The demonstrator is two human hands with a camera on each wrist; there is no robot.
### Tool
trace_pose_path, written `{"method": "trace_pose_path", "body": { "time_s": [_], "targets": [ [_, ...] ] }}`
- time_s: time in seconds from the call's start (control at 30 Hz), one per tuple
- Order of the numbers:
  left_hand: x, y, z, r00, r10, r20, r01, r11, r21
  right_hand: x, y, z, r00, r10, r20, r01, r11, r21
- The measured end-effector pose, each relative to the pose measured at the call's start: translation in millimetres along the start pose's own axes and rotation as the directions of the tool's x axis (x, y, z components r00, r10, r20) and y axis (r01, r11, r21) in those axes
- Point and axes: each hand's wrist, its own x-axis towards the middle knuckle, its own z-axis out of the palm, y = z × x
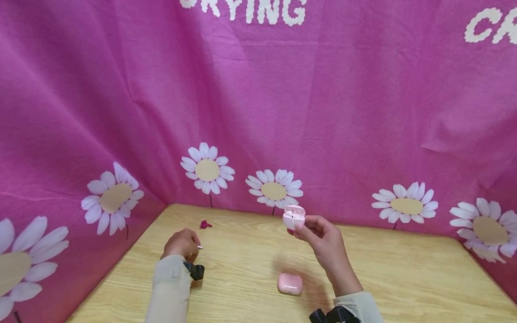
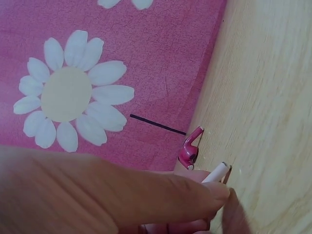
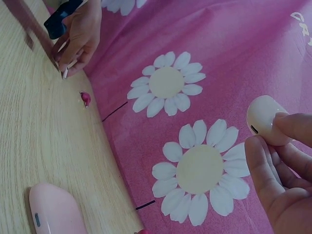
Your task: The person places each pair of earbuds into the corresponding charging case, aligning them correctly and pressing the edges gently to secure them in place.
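Observation:
Low over the table at the left, my left hand pinches a white earbud between thumb and fingers, its stem poking out past the fingertips. Just beyond that hand lies a magenta earbud on the wood. My right hand holds up a pale pink earbud case by thumb and fingers, its lid raised. Inside the case a white earbud shows on the left side. A second, darker pink case lies closed on the table, nearer than the right hand.
The wooden table meets a magenta cloth printed with daisies at the back and both sides. A small magenta thing, mostly cut off, shows at the bottom edge of the right wrist view. Both wrists carry black cameras.

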Motion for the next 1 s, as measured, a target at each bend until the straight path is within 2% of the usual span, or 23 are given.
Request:
{"method": "trace_pose_path", "body": {
  "time_s": [0.37,0.6,0.8,0.9,1.0],
  "targets": [
    [2.7,-1.5,3.6,1.000,0.005,-0.024,-0.004,0.999,0.038,-1.3,1,0,1.000,0.009,0.004,-0.009,1.000,-0.005],
    [3.4,1.2,2.4,0.997,0.060,-0.041,-0.057,0.996,0.072,-0.1,-1,0,1.000,-0.001,0.005,0.001,1.000,-0.003],
    [3.6,3.9,2.2,0.995,0.078,-0.056,-0.075,0.996,0.047,0.2,-2,1,1.000,-0.004,0.016,0.004,1.000,-0.017],
    [3.4,7.2,0.7,0.991,0.101,-0.083,-0.099,0.995,0.034,0.1,-2,2,1.000,0.000,0.016,0.000,1.000,-0.011],
    [3.0,12.2,-1.7,0.980,0.150,-0.130,-0.146,0.989,0.036,-0.3,-1,3,1.000,0.003,0.017,-0.003,1.000,-0.005]
  ]
}}
